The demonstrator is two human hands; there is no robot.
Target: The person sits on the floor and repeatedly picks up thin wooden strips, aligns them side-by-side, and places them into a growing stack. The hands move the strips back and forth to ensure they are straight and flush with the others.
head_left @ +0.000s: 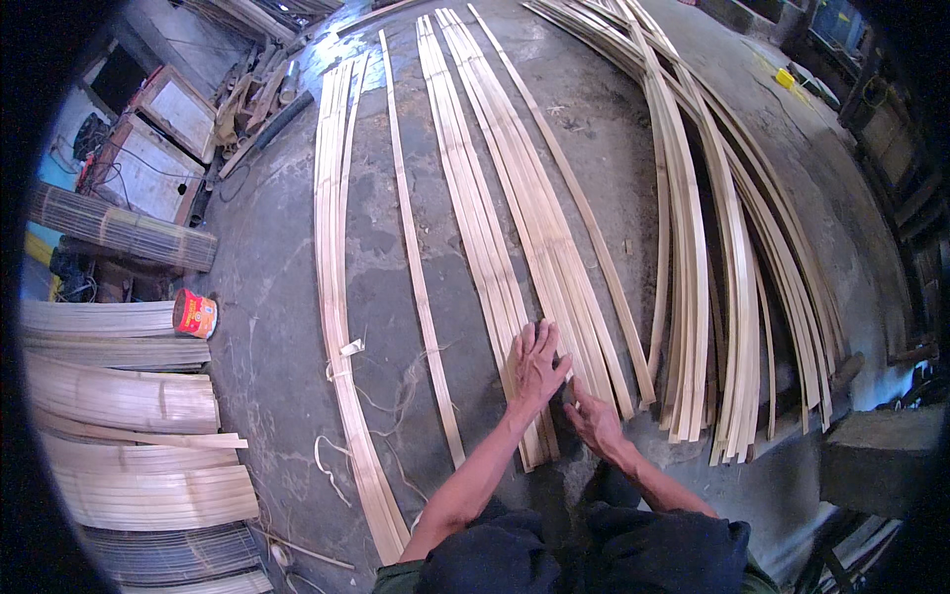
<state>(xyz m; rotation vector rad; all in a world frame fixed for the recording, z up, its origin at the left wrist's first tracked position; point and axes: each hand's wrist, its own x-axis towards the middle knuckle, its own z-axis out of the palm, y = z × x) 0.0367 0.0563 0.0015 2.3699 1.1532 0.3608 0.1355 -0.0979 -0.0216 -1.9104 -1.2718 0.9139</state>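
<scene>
Long, pale bamboo strips lie in rows on the floor in front of me. My left hand (539, 366) rests over the gap between the middle bundle of bamboo strips (475, 218) and the wider bundle of bamboo strips (539, 198), its fingers stretched forward. Just right of it and nearer to me, my right hand (596, 424) has bent fingers pinching at the left edge of the wider bundle, close to its near end. That hand partly hides what it pinches, seemingly a strip. A single bamboo strip (584, 213) lies to the right of the wider bundle.
Leftward lie another single strip (408, 238) and a tied bundle (333, 218) with loose fibre ties. Crossing strips form a big pile (727, 238) at right. Along the left are flat stacks of strips (148, 495), a red tin can (195, 314) and a rolled slatted mat (124, 228).
</scene>
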